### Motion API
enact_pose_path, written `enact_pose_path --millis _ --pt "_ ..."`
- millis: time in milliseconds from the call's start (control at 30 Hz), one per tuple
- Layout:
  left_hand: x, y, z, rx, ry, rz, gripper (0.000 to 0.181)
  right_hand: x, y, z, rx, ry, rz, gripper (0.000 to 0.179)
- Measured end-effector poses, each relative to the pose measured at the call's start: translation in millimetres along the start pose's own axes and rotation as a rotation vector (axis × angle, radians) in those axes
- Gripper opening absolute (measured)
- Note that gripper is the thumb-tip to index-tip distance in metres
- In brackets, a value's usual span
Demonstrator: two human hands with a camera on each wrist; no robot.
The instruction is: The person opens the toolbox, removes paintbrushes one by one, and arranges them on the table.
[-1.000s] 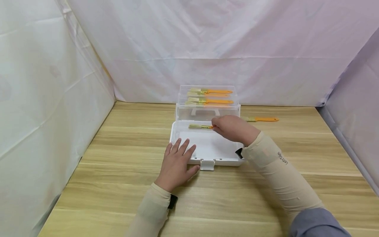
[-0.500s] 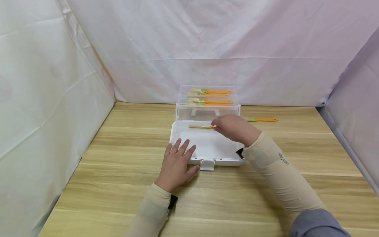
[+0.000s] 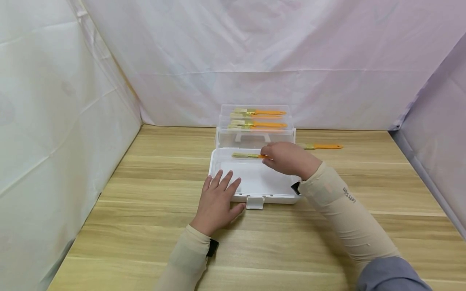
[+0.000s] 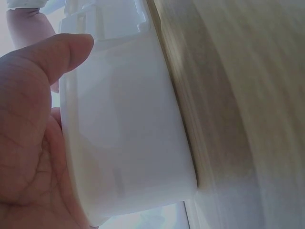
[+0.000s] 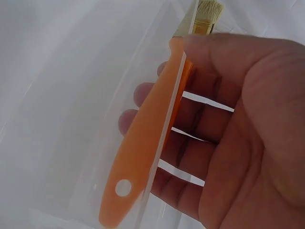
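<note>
My right hand [image 3: 285,158] pinches the orange handle of a paintbrush [image 3: 245,155] over the back part of the open white box [image 3: 271,199]. In the right wrist view, the thumb is by the brush's metal collar [image 5: 205,27], and a clear plastic wall stands between part of the handle [image 5: 143,129] and the camera. The bristles point left in the head view. With fingers spread, my left hand [image 3: 215,204] rests over the box's front left corner. Its thumb [image 4: 71,50] lies against the outer front wall [image 4: 128,114] in the left wrist view.
Behind the box stand its raised clear trays [image 3: 223,109], bearing several orange-handled paintbrushes [image 3: 269,125]. Another paintbrush [image 3: 327,146] lies on the wooden table [image 3: 153,182] to the right. A white latch [image 3: 255,203] hangs at the box's front. White cloth walls [image 3: 255,48] enclose the table.
My right fingers have shifted very slightly right, and a little more of the orange handle shows. The left hand and the box have stayed still.
</note>
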State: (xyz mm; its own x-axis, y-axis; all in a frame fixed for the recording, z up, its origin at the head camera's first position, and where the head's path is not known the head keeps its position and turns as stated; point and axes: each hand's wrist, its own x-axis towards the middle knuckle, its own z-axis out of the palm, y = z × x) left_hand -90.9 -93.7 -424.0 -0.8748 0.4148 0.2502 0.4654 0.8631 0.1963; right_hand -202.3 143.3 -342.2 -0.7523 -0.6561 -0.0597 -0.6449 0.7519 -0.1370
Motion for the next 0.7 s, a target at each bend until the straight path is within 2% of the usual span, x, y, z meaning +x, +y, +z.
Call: enact_pose_path --millis 267,500,700 --pt "0.5 0.4 -0.9 -0.003 -0.008 -0.003 0.066 -8.9 -3.6 -3.0 -0.040 -0.017 -0.009 0.032" --pt "0.8 0.2 -1.7 -0.013 0.003 0.003 0.065 -21.8 -15.3 -3.1 -0.078 -0.057 0.058 0.057" --pt "0.9 0.5 -1.7 -0.012 0.012 0.007 0.065 -27.4 -21.5 2.6 -0.088 -0.001 0.074 0.057"
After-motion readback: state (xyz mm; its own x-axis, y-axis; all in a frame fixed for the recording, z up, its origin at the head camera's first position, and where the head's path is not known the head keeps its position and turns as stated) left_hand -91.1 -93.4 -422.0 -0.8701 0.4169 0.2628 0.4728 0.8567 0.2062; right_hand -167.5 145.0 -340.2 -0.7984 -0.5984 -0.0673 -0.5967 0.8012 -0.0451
